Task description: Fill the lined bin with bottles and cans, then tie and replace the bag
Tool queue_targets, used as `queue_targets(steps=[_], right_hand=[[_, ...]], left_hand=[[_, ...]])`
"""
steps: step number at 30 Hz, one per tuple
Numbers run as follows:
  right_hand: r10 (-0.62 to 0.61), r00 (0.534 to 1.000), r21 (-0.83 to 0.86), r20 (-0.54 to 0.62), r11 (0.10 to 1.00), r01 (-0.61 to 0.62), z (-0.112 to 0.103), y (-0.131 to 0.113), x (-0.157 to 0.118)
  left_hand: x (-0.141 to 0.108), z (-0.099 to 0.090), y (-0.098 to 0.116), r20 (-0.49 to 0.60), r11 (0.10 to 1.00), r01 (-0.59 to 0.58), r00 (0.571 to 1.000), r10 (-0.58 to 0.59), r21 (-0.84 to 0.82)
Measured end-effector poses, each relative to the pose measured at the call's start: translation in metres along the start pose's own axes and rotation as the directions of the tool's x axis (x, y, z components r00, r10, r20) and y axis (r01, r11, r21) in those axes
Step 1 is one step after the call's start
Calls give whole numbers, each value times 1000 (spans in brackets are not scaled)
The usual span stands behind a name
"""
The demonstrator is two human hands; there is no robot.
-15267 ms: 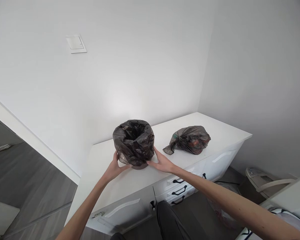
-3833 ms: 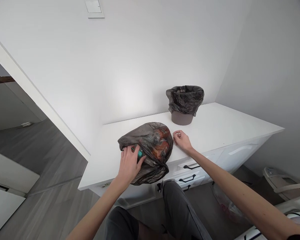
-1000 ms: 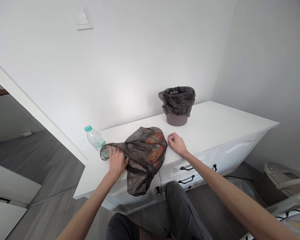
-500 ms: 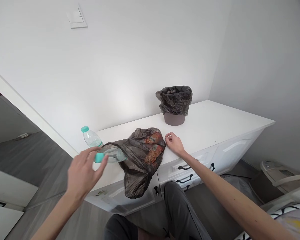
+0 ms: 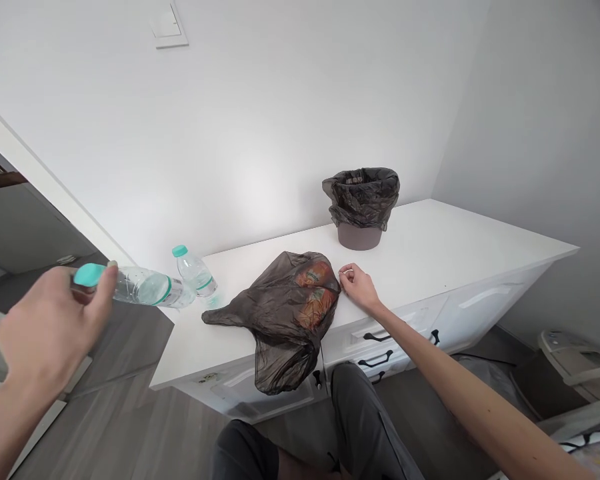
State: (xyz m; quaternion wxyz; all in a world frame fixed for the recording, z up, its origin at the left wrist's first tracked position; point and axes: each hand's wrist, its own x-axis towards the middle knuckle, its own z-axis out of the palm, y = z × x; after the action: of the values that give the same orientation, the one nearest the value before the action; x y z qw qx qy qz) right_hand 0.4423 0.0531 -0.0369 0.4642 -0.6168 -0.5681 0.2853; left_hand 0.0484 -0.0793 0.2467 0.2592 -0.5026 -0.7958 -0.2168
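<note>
On the left, my left hand grips a clear plastic bottle by its teal cap; the bottle lies nearly level in the air past the cabinet's left edge. Behind its base a second teal-capped bottle stands on the white cabinet top. A dark translucent bag with orange packets inside lies at the front edge, part of it hanging over. My right hand pinches the bag's right end with closed fingertips.
A brown bin lined with a black bag stands against the wall behind my right hand. Drawer handles project from the cabinet front. A light-coloured appliance is on the floor at the right.
My left hand has drawn the bottle out of the bag and moved left with it. The bag's mouth has sagged onto the cabinet top. My right hand remains at the bag's end.
</note>
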Motion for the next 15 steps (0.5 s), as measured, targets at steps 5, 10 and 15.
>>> queue_targets(steps=[5, 10, 15], right_hand=[[12, 1000, 23, 25, 1000, -13, 0, 0, -1], [9, 1000, 7, 29, 1000, -9, 0, -2, -2], [-3, 1000, -17, 11, 1000, 3, 1, 1, 0]], left_hand=[[9, 29, 0, 173, 978, -87, 983, 54, 188], [22, 58, -8, 327, 960, -186, 939, 111, 208], [41, 76, -15, 409, 955, -222, 904, 125, 199]])
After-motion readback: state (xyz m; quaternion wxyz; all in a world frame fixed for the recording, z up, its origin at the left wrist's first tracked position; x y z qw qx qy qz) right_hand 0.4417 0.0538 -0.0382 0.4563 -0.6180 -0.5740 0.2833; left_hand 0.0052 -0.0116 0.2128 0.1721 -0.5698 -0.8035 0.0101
